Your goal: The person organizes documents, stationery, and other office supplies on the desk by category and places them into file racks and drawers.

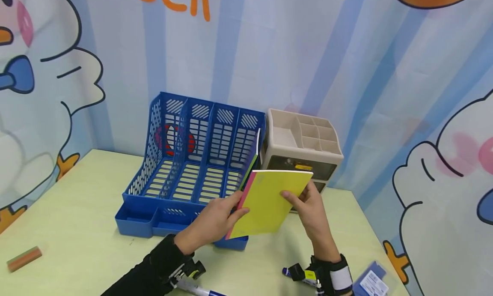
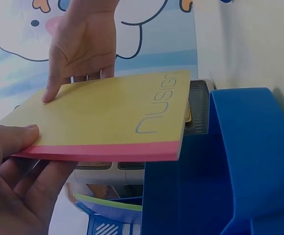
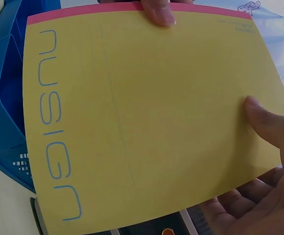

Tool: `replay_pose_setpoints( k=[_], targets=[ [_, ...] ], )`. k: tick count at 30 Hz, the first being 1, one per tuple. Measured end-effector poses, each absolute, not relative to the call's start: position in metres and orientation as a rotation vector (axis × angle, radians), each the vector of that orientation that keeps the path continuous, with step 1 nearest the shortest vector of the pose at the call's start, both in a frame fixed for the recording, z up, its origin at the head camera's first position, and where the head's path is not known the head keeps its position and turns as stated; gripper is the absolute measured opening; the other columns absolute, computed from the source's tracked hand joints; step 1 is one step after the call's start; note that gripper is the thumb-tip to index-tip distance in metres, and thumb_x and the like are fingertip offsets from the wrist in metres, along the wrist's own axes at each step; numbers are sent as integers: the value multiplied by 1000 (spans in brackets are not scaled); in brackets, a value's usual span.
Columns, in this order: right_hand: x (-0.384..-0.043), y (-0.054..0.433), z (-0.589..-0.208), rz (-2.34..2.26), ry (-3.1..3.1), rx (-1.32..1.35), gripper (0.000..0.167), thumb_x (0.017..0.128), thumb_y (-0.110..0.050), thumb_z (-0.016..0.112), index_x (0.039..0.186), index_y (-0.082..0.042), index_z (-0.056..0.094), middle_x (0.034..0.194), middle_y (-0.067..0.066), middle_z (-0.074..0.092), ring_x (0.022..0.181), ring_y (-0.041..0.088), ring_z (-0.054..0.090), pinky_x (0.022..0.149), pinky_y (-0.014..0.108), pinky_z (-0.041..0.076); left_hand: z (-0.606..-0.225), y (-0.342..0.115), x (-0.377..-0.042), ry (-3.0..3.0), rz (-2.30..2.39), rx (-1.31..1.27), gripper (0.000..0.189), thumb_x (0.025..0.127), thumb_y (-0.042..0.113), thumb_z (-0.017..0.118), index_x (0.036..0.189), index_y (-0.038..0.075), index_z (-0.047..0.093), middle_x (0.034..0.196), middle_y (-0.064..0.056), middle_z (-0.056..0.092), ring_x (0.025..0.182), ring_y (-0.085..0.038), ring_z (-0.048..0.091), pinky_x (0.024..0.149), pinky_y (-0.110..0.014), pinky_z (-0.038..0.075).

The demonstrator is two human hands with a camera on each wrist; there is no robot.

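Both hands hold a yellow notebook (image 1: 275, 201) with a pink spine, tilted in front of a blue file rack (image 1: 204, 159). The left hand (image 1: 219, 216) pinches the pink spine edge, thumb on the cover. On the opposite edge the right hand (image 1: 308, 210) grips, its thumb on the yellow face and its fingers behind. Blue lettering runs along one end of the cover in the right wrist view. In the rack's rightmost slot stands a thin book with a green edge (image 1: 250, 169), partly hidden by the yellow notebook.
A beige desktop organizer (image 1: 304, 137) with drawers stands right of the rack. Markers (image 1: 198, 288) lie near the front edge, partly behind the wrists. A blue box with a white label (image 1: 371, 283) lies front right, and a brown-and-green block (image 1: 24, 259) at far left.
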State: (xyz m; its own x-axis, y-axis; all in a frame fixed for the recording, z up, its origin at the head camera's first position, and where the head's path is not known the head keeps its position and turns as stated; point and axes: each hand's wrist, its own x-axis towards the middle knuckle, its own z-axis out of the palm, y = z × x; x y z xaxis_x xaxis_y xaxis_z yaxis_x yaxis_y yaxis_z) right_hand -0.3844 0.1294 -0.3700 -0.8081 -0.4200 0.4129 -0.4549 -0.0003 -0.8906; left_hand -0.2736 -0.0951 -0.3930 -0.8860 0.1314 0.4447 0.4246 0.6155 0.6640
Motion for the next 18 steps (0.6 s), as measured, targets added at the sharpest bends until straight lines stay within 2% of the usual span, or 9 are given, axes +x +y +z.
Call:
replay_pose_setpoints(
  k=[4, 7, 14, 18],
  targets=[
    [-384, 129, -371, 1961, -2262, 1013, 42, 90, -11, 72, 126, -3, 51, 116, 15, 62, 102, 23, 66, 82, 33, 55, -391, -97, -274, -2480, -1182, -439, 18, 100, 18, 58, 116, 9, 55, 102, -7, 72, 79, -17, 71, 63, -22, 55],
    [-385, 131, -373, 1946, -2299, 1055, 40, 90, -12, 72, 125, -1, 53, 117, 16, 64, 102, 23, 67, 83, 34, 55, -389, -99, -275, -2457, -1207, -447, 20, 100, 18, 58, 117, 8, 55, 101, -7, 72, 78, -16, 71, 62, -22, 55],
    [-388, 134, -377, 1936, -2390, 1172, 41, 93, -11, 68, 128, 2, 53, 121, 20, 65, 105, 24, 67, 87, 34, 54, -388, -102, -275, -2419, -1330, -424, 32, 102, 21, 55, 130, 7, 51, 109, -8, 70, 84, -19, 72, 65, -26, 57],
    [-390, 135, -380, 1890, -2451, 1229, 41, 94, -12, 67, 130, 2, 54, 122, 19, 65, 106, 24, 66, 90, 32, 52, -387, -104, -274, -2388, -1405, -383, 31, 102, 25, 54, 130, 11, 51, 110, -6, 70, 86, -19, 71, 65, -28, 58]
  ],
)
